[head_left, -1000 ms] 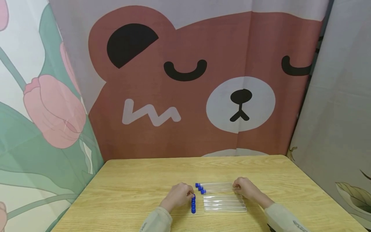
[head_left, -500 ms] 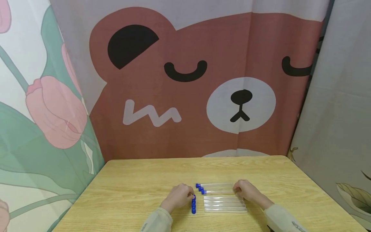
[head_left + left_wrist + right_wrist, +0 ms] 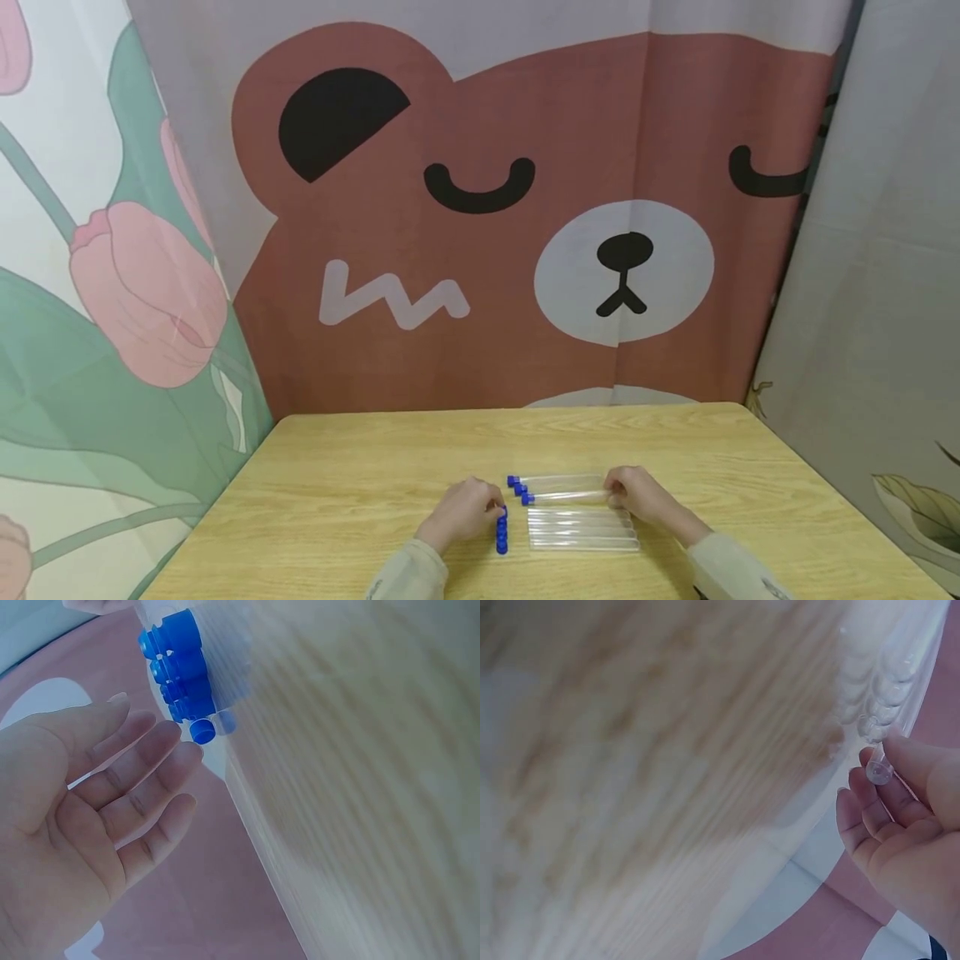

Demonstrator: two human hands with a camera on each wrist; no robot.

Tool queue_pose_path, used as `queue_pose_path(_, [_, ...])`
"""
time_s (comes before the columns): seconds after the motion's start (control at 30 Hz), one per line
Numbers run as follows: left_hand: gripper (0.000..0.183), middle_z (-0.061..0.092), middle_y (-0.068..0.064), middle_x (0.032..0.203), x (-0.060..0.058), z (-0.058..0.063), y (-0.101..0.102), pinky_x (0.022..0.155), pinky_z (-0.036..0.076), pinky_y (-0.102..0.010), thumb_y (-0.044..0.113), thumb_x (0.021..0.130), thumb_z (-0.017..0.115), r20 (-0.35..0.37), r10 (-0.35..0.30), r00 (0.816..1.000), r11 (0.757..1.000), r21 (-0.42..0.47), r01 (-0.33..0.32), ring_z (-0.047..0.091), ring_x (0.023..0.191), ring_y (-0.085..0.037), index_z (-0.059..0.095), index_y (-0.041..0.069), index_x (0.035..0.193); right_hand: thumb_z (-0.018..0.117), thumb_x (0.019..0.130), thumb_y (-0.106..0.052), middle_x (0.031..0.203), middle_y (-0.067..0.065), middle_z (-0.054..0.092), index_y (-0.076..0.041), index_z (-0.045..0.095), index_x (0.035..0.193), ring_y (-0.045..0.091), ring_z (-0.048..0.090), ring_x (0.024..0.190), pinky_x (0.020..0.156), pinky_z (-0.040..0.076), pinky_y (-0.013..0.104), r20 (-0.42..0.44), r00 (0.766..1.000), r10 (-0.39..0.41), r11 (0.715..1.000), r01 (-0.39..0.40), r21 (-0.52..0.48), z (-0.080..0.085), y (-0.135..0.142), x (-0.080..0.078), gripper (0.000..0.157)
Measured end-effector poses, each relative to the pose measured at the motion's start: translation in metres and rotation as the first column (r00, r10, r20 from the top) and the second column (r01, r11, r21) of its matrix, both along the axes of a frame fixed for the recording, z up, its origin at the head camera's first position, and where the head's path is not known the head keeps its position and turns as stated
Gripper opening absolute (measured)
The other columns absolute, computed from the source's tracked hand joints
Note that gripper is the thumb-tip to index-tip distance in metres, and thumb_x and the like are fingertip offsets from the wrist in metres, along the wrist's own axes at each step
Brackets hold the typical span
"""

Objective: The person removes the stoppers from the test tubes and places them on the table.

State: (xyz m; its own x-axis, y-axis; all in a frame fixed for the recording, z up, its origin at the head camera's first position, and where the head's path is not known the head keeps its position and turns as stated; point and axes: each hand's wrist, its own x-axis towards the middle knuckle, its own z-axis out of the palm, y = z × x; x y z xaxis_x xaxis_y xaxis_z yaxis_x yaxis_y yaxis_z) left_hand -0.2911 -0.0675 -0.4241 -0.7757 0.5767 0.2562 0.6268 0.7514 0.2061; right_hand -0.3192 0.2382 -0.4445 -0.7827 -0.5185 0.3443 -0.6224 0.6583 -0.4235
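My right hand (image 3: 636, 490) pinches the rounded end of a clear test tube (image 3: 880, 772) between thumb and fingers. That tube lies crosswise on the table, its blue cap (image 3: 528, 499) pointing left. Beyond it lie two more capped tubes, the farthest with its cap (image 3: 513, 481) set farther left. My left hand (image 3: 467, 507) hovers at the far end of a row of loose blue caps (image 3: 502, 536). In the left wrist view its fingers (image 3: 161, 780) are relaxed and slightly bent near the caps, with nothing seen between them.
Several clear tubes without caps (image 3: 581, 529) lie side by side in front of the right hand. All of it rests on a wooden table (image 3: 337, 500). A curtain with a bear print (image 3: 487, 358) hangs behind the table's far edge.
Both hands stay nearly in place. A bright streak now shows along the tube in my right hand, which looked fainter before. The left fingers stay by the far end of the cap row.
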Motion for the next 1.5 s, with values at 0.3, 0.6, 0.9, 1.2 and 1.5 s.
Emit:
queue_pose_path(0.3, [0.007,0.056,0.010,0.069,0.001,0.001,0.000,0.056,0.040,-0.018,0.017,0.081,0.065,0.014,0.014,1.000,1.000,0.006,-0.014,0.046,0.062,-0.001,0.069,0.011,0.083,0.066,0.075,0.004,0.073,0.002,0.058,0.001,0.057,0.080,0.012,0.053,0.065,0.056,0.046,0.023,0.025,0.999,-0.023,0.999,0.024,-0.037,0.003,0.004,0.006,0.011])
queue_pose_path(0.6, [0.009,0.054,0.012,0.069,0.002,0.003,-0.003,0.058,0.040,-0.020,0.019,0.082,0.064,0.038,0.017,0.999,1.000,0.013,-0.018,0.045,0.063,-0.002,0.069,0.011,0.084,0.063,0.077,0.007,0.077,0.005,0.057,0.002,0.055,0.084,0.015,0.053,0.068,0.058,0.046,0.025,0.016,1.000,-0.022,0.998,0.023,-0.059,0.011,0.007,0.017,0.012])
queue_pose_path(0.9, [0.008,0.058,0.011,0.071,0.002,0.007,-0.003,0.059,0.042,-0.019,0.019,0.083,0.064,0.027,-0.002,1.000,1.000,0.019,0.002,0.049,0.066,-0.001,0.069,0.013,0.084,0.063,0.078,0.003,0.079,0.006,0.059,0.002,0.057,0.087,0.016,0.056,0.072,0.061,0.047,0.026,0.008,0.998,-0.066,0.996,0.066,-0.060,0.018,0.003,0.024,0.011])
queue_pose_path(1.2, [0.011,0.062,0.007,0.076,0.010,0.014,-0.002,0.062,0.044,-0.020,0.019,0.083,0.064,0.030,0.003,1.000,0.999,0.040,-0.004,0.053,0.069,-0.003,0.069,0.010,0.087,0.063,0.077,0.003,0.078,0.005,0.060,0.003,0.057,0.087,0.016,0.057,0.071,0.060,0.049,0.024,-0.024,1.000,-0.017,0.995,0.014,-0.100,0.029,-0.008,0.033,0.012])
queue_pose_path(1.5, [0.022,0.060,0.007,0.072,0.013,0.017,-0.003,0.057,0.043,-0.020,0.022,0.080,0.066,-0.047,0.030,0.998,0.998,0.052,-0.028,0.053,0.064,-0.004,0.065,0.005,0.095,0.063,0.077,0.004,0.077,0.002,0.059,-0.002,0.058,0.086,0.011,0.056,0.068,0.057,0.047,0.023,-0.068,0.998,0.015,0.993,-0.023,-0.120,0.037,-0.016,0.042,0.012])
